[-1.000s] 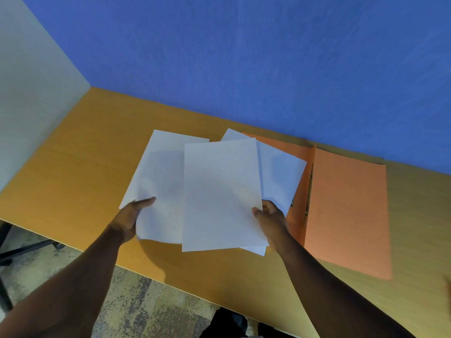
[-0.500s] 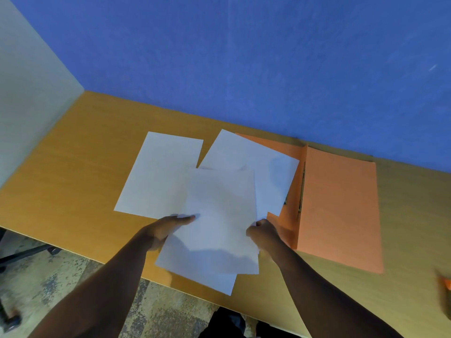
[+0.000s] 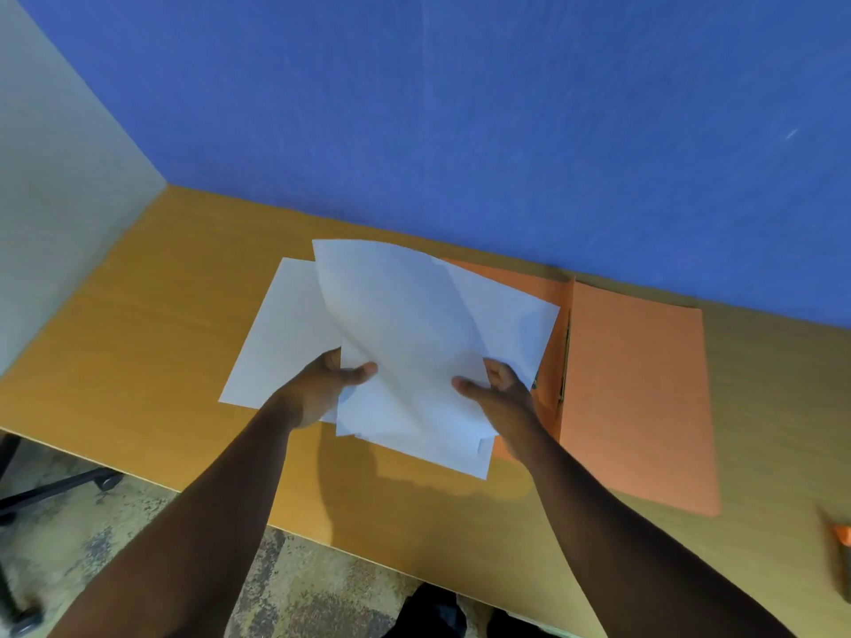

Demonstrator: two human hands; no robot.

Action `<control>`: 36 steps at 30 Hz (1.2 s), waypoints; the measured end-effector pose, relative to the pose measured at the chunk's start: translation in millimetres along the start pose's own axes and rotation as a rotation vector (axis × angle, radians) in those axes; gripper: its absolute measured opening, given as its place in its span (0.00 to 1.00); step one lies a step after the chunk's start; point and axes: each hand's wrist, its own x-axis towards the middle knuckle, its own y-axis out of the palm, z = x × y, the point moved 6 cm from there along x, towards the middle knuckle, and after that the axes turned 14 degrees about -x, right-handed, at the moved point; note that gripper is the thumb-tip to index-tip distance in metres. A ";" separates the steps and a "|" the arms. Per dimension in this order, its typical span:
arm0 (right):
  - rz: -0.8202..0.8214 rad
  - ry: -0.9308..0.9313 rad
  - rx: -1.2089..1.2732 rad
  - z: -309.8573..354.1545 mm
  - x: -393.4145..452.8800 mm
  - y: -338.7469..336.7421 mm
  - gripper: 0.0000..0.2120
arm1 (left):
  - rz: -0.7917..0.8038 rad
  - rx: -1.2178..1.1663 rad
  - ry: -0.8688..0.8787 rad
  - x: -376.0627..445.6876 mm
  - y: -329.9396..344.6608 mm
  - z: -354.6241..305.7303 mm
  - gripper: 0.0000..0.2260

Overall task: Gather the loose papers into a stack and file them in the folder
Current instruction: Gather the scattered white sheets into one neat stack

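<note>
Both hands hold a loose bunch of white papers (image 3: 405, 343) tilted up above the wooden desk (image 3: 152, 324). My left hand (image 3: 322, 389) pinches the bunch's lower left edge, thumb on top. My right hand (image 3: 502, 393) grips its lower right edge. The sheets are not squared; corners stick out at the bottom. One more white sheet (image 3: 281, 343) lies flat on the desk to the left, partly under the held bunch. Another sheet (image 3: 515, 324) lies across the left flap of the open orange folder (image 3: 640, 398), which lies flat to the right.
A blue partition (image 3: 460, 131) runs along the desk's far edge and a grey panel (image 3: 55, 223) closes the left side. A small orange object (image 3: 842, 534) sits at the far right edge. A chair base (image 3: 55, 490) stands on the floor below left.
The bunch of papers was lifted from near the desk's front edge and tipped upward. My left hand shifted from resting flat on the sheets to pinching their left edge.
</note>
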 end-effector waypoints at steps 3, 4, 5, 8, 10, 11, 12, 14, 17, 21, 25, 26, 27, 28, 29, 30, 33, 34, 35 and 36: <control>-0.101 -0.099 0.044 23.5 4.4 -14.6 0.20 | -0.120 0.050 0.143 1.5 6.3 -33.8 0.19; -0.134 -0.130 0.024 31.4 4.5 -19.2 0.19 | -0.177 0.070 0.205 1.7 7.2 -43.7 0.14; -0.162 -0.152 -0.002 38.3 4.2 -22.8 0.18 | -0.221 0.091 0.262 1.4 8.9 -52.7 0.12; -0.244 -0.213 -0.109 58.4 -1.5 -31.3 0.17 | -0.263 0.132 0.421 -3.5 21.0 -74.4 0.13; -0.257 -0.260 -0.130 68.0 -5.3 -32.4 0.18 | -0.281 0.162 0.478 -4.3 27.2 -80.7 0.14; -0.255 -0.276 -0.127 72.4 -7.7 -32.1 0.19 | -0.295 0.173 0.496 -5.1 29.6 -83.1 0.14; -0.254 -0.285 -0.133 76.4 -10.0 -31.9 0.20 | -0.306 0.170 0.513 -5.6 31.7 -85.1 0.15; -0.257 -0.302 -0.169 82.1 -13.3 -31.1 0.20 | -0.321 0.148 0.539 -6.3 34.7 -87.3 0.18; -0.294 -0.307 -0.230 87.9 -18.0 -32.6 0.18 | -0.310 0.127 0.576 -9.8 40.0 -89.8 0.19; -0.291 -0.312 -0.262 91.2 -22.7 -32.6 0.19 | -0.280 0.076 0.595 -15.8 45.6 -92.0 0.15; -0.263 -0.321 -0.306 92.9 -26.5 -29.1 0.22 | -0.258 0.019 0.600 -18.8 45.8 -87.4 0.14; -0.257 -0.316 -0.317 92.7 -27.0 -28.7 0.22 | -0.256 0.005 0.600 -18.6 45.0 -85.3 0.14; -0.244 -0.307 -0.326 91.0 -26.0 -28.0 0.21 | -0.259 0.000 0.594 -17.6 44.4 -83.3 0.14; -0.226 -0.296 -0.339 89.0 -25.3 -26.7 0.20 | -0.267 -0.004 0.580 -16.6 43.1 -80.6 0.14; -0.205 -0.283 -0.356 86.1 -24.0 -25.5 0.19 | -0.276 -0.001 0.565 -14.3 41.8 -76.6 0.14; -0.185 -0.271 -0.381 83.4 -23.0 -24.8 0.18 | -0.282 -0.002 0.552 -13.3 41.9 -73.3 0.14; -0.184 -0.251 -0.471 76.7 -23.8 -23.5 0.17 | -0.308 -0.014 0.543 -12.5 43.8 -67.6 0.14; -0.212 -0.262 -0.486 76.3 -24.8 -24.5 0.17 | -0.320 -0.020 0.549 -12.8 44.0 -67.2 0.14; -0.247 -0.271 -0.497 75.8 -25.1 -26.5 0.18 | -0.331 -0.030 0.554 -13.5 44.5 -67.5 0.13; -0.277 -0.281 -0.508 75.8 -25.7 -28.8 0.17 | -0.336 -0.037 0.559 -14.3 45.7 -68.9 0.12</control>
